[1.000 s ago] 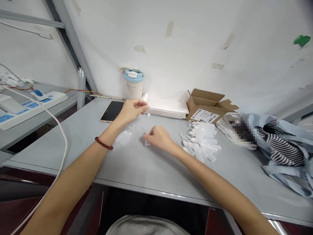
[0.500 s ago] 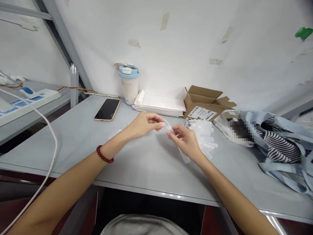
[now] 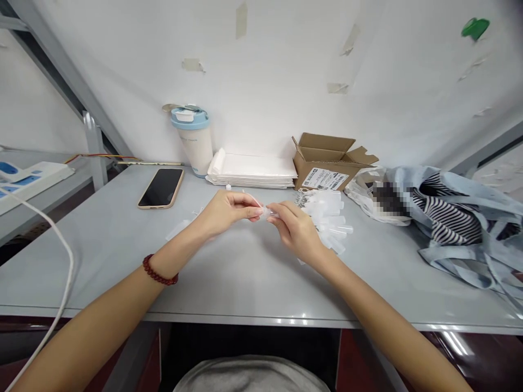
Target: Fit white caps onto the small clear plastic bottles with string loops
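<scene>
A small clear plastic piece (image 3: 265, 212) is pinched between the fingertips of both hands, above the middle of the grey table (image 3: 253, 283). My left hand (image 3: 235, 211) holds its left end between thumb and fingers. From the other side, my right hand (image 3: 293, 226) grips it with thumb and forefinger. Fingers cover most of the piece, so its exact kind cannot be made out. Just beyond my right hand lies a pile of translucent plastic pieces (image 3: 329, 209). A few more clear pieces (image 3: 177, 228) lie partly behind my left wrist.
Along the wall stand a blue-lidded cup (image 3: 194, 141), a stack of white padded envelopes (image 3: 253, 169) and an open cardboard box (image 3: 322, 163). A phone (image 3: 161, 188) lies at left. On the right is a light-blue bag (image 3: 461, 218); a white cable (image 3: 67, 261) hangs at left.
My hands have come closer together, and the curved clear strip seen between them earlier no longer shows. The whole view has shifted slightly to the right.
</scene>
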Tool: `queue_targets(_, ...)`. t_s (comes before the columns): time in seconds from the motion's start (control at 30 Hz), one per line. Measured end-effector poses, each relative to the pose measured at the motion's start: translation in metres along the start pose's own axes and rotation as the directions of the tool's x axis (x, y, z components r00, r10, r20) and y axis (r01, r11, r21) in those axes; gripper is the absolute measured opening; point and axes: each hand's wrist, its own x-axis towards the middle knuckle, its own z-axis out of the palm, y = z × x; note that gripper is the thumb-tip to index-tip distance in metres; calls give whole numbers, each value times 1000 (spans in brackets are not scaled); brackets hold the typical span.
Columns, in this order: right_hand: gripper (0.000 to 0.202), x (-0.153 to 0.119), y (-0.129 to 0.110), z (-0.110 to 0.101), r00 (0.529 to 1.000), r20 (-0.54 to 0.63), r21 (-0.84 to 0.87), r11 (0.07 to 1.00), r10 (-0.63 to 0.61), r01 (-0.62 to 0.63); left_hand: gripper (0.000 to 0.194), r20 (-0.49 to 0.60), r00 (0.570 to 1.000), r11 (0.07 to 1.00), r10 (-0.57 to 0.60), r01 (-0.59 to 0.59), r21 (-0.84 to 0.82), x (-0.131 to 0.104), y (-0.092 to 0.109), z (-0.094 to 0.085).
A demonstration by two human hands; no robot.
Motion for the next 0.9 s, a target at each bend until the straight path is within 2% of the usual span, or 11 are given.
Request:
queue_targets(0.13,22,0,1,0,998,22,-96,994,-55,57,17,11,998,998,-54,55,-14,0,-2,-1)
queue_targets(0.23,23,0,0,1,998,60,-50,998,-22,25,19,15,999,999,-32,32,5,0,-2,0)
queue_targets(0.4,25,3,-6,-2,978,146,172,969,152,-176,23,6,1000,998,27,-27,57,-2,-1,6)
queue_targets(0.53,31,7,-12,-9,923,262,344,867,280,-361,25,-13,999,994,50,-48,93,-5,1,10)
queue_targets(0.67,29,9,-13,-12,893,305,416,797,332,-439,26,-24,999,994,25,-23,111,-6,1,11)
queue_targets(0.73,32,10,-11,-12,860,352,483,716,369,-505,25,-32,999,995,31,-28,92,-6,0,11)
queue_targets(0.83,39,11,-9,-11,776,492,623,462,395,-631,25,-21,997,994,74,-72,77,-6,1,12)
queue_targets(0.9,39,12,-9,-12,743,553,672,326,376,-665,26,-12,996,993,88,-87,79,-6,3,12)
